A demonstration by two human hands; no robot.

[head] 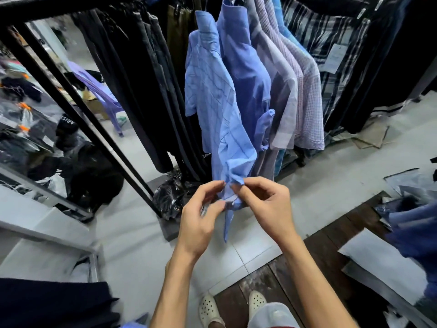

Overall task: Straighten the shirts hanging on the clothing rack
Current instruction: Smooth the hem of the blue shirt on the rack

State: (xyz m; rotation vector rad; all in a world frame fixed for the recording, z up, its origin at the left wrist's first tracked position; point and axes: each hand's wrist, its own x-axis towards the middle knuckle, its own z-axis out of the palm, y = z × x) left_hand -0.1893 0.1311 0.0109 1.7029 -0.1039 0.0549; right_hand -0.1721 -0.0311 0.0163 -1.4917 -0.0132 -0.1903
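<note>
A light blue checked shirt [212,100] hangs at the front of a row of shirts on the rack. Its lower hem is bunched between my two hands. My left hand [201,216] pinches the hem from the left with thumb and fingertips. My right hand [264,204] pinches the same bunched hem from the right, just beside the left. Behind it hang a darker blue shirt [246,67], a pale lilac shirt [281,91] and a checked lilac shirt [309,107].
Dark trousers [146,91] hang left of the shirts. A black rack post [94,129] slants down to a base on the tiled floor. A purple plastic chair [101,91] stands behind. Striped dark garments [331,55] hang at right; plastic bags and blue fabric [418,233] lie at right.
</note>
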